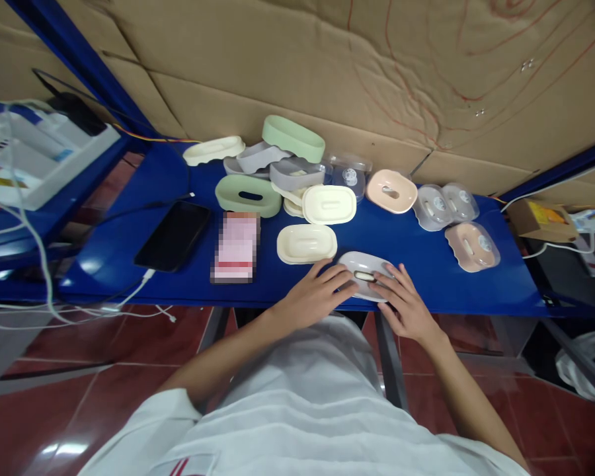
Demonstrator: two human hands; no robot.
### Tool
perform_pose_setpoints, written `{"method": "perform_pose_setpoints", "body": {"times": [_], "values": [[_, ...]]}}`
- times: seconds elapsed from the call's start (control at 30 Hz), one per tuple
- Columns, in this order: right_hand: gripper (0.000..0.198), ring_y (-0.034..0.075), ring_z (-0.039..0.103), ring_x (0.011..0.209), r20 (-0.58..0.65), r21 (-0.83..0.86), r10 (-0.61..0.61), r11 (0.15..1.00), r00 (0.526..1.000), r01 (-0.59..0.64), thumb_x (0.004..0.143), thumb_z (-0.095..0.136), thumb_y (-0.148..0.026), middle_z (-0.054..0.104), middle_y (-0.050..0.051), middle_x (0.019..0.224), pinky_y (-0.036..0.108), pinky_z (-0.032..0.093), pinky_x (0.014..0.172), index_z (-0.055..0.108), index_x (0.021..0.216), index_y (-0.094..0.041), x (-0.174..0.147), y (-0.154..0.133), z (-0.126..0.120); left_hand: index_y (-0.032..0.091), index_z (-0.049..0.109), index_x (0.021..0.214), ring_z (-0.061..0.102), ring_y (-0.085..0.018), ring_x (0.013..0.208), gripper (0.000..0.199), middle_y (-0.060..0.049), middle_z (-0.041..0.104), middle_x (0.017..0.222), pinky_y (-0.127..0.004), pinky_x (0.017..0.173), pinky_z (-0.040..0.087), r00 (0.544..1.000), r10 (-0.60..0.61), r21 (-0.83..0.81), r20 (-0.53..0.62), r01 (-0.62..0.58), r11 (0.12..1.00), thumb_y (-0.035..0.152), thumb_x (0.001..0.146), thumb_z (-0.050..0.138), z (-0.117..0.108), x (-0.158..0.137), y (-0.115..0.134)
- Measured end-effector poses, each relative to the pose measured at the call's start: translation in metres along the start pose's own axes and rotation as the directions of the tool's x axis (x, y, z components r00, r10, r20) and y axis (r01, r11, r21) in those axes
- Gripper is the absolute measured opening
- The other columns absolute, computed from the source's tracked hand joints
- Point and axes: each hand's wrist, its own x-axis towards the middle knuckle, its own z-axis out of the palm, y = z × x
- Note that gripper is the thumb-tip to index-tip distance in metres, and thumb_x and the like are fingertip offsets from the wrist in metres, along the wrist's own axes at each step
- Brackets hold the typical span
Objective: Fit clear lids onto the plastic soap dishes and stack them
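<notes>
A grey oval soap dish [364,266] lies at the front edge of the blue table [426,264]. My left hand [317,295] rests its fingers on the dish's left side. My right hand [405,304] presses its fingers on the right side. Both hands hold the dish down between them. Just behind it sits a cream soap dish [306,243], and a second cream dish [329,203] lies further back.
Green [248,195], grey [296,173] and pink [391,190] soap dishes and clear lids [431,207] crowd the back of the table. A black phone [173,235] with a cable and a pink pad [236,246] lie at left. Cardboard lines the wall behind.
</notes>
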Motion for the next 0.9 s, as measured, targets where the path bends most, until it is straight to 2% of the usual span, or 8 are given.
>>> {"method": "perform_pose_setpoints", "body": {"times": [0.17, 0.27, 0.37, 0.5, 0.67, 0.73, 0.8, 0.9], "values": [[0.044, 0.034, 0.046, 0.161, 0.008, 0.067, 0.018, 0.998, 1.000, -0.019, 0.105, 0.070, -0.031, 0.063, 0.014, 0.158, 0.060, 0.051, 0.127, 0.065, 0.148, -0.022, 0.000, 0.004, 0.002, 0.019, 0.068, 0.133, 0.061, -0.028, 0.133, 0.028, -0.011, 0.071, 0.134, -0.050, 0.124, 0.042, 0.999, 0.034, 0.012, 0.005, -0.034, 0.999, 0.013, 0.108, 0.057, -0.001, 0.002, 0.001], [0.041, 0.033, 0.044, 0.161, 0.045, 0.059, -0.002, 0.998, 0.999, -0.001, 0.106, 0.068, -0.030, 0.064, 0.012, 0.157, 0.058, 0.050, 0.128, 0.066, 0.147, -0.021, 0.003, 0.005, -0.001, 0.017, 0.068, 0.128, 0.063, -0.027, 0.125, 0.022, -0.011, 0.072, 0.127, -0.047, 0.118, 0.046, 0.999, 0.040, 0.041, 0.015, -0.040, 0.998, 0.017, 0.110, 0.055, -0.002, 0.002, 0.001], [0.041, 0.034, 0.052, 0.156, 0.037, 0.031, -0.054, 0.998, 0.998, 0.053, 0.106, 0.069, -0.039, 0.067, 0.011, 0.154, 0.059, 0.047, 0.128, 0.069, 0.143, -0.023, 0.019, 0.009, -0.010, 0.018, 0.068, 0.127, 0.063, -0.027, 0.122, 0.020, -0.011, 0.071, 0.126, -0.044, 0.112, 0.049, 0.999, 0.035, 0.054, 0.008, -0.036, 0.998, 0.019, 0.109, 0.057, -0.004, -0.004, 0.002], [0.040, 0.032, 0.058, 0.149, -0.119, -0.126, 0.035, 0.991, 0.992, -0.050, 0.111, 0.056, -0.039, 0.069, 0.012, 0.151, 0.056, 0.046, 0.125, 0.067, 0.146, -0.024, 0.078, 0.034, -0.026, 0.018, 0.067, 0.127, 0.063, -0.027, 0.123, 0.020, -0.010, 0.071, 0.126, -0.043, 0.111, 0.049, 1.000, -0.001, 0.032, -0.009, 0.002, 0.999, 0.018, 0.109, 0.059, -0.007, -0.020, 0.002], [0.063, 0.037, 0.040, 0.162, -0.129, -0.325, 0.168, 0.924, 0.977, -0.202, 0.110, 0.052, -0.042, 0.045, 0.018, 0.173, 0.068, 0.024, 0.132, 0.043, 0.168, -0.017, 0.198, 0.083, -0.025, 0.018, 0.068, 0.122, 0.064, -0.026, 0.126, 0.016, -0.011, 0.070, 0.127, -0.046, 0.115, 0.049, 0.998, -0.020, -0.007, -0.058, 0.020, 1.000, 0.023, 0.110, 0.060, -0.011, -0.032, -0.004], [0.067, 0.038, 0.043, 0.159, -0.103, -0.367, 0.221, 0.898, 0.970, -0.244, 0.108, 0.053, -0.036, 0.044, 0.020, 0.173, 0.067, 0.028, 0.129, 0.039, 0.169, -0.014, 0.239, 0.100, -0.018, 0.018, 0.069, 0.121, 0.064, -0.027, 0.126, 0.015, -0.011, 0.071, 0.128, -0.046, 0.114, 0.051, 0.998, -0.021, -0.022, -0.064, 0.020, 1.000, 0.025, 0.110, 0.061, -0.012, -0.034, -0.006], [0.057, 0.037, 0.054, 0.149, -0.071, -0.397, 0.289, 0.870, 0.955, -0.293, 0.108, 0.047, -0.026, 0.058, 0.022, 0.161, 0.060, 0.039, 0.124, 0.048, 0.163, -0.011, 0.264, 0.113, -0.010, 0.018, 0.069, 0.121, 0.066, -0.027, 0.126, 0.016, -0.011, 0.071, 0.128, -0.045, 0.111, 0.054, 0.997, -0.026, -0.047, -0.069, 0.022, 0.999, 0.026, 0.109, 0.064, -0.012, -0.035, -0.008], [0.047, 0.034, 0.066, 0.134, -0.144, -0.410, 0.326, 0.840, 0.934, -0.356, 0.110, 0.036, -0.020, 0.071, 0.021, 0.144, 0.052, 0.049, 0.114, 0.065, 0.147, -0.012, 0.265, 0.121, -0.006, 0.020, 0.071, 0.122, 0.065, -0.028, 0.130, 0.016, -0.013, 0.069, 0.134, -0.048, 0.114, 0.055, 0.993, -0.055, -0.086, -0.104, 0.046, 0.995, 0.024, 0.107, 0.067, -0.011, -0.040, -0.010]]}}
